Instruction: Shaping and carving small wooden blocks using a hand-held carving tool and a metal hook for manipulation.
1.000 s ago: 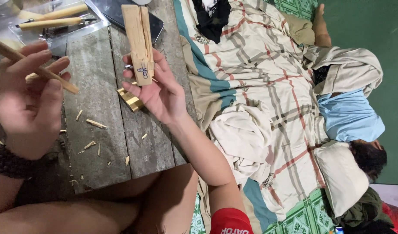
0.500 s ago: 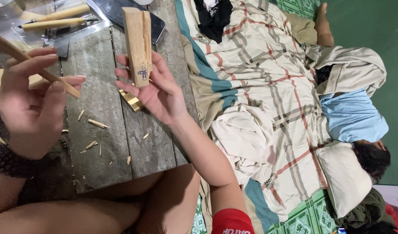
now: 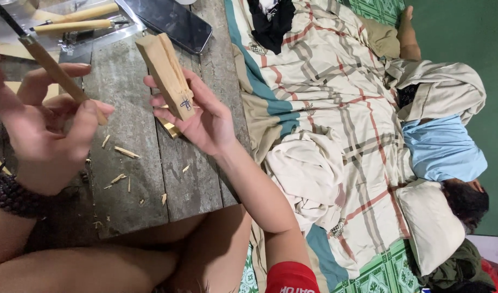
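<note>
Now I see my right hand (image 3: 208, 122) with fingers closed around a wood block (image 3: 166, 73), above the table (image 3: 135, 179); my left hand (image 3: 40, 127) fingers grip a wooden-handled tool (image 3: 56, 73).

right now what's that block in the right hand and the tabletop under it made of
Block: pale, raw wood by its look, matte, with a cut groove and faint grain. Tabletop: weathered grey planks, rough and unvarnished, gaps between boards, light shavings scattered on it.
</note>
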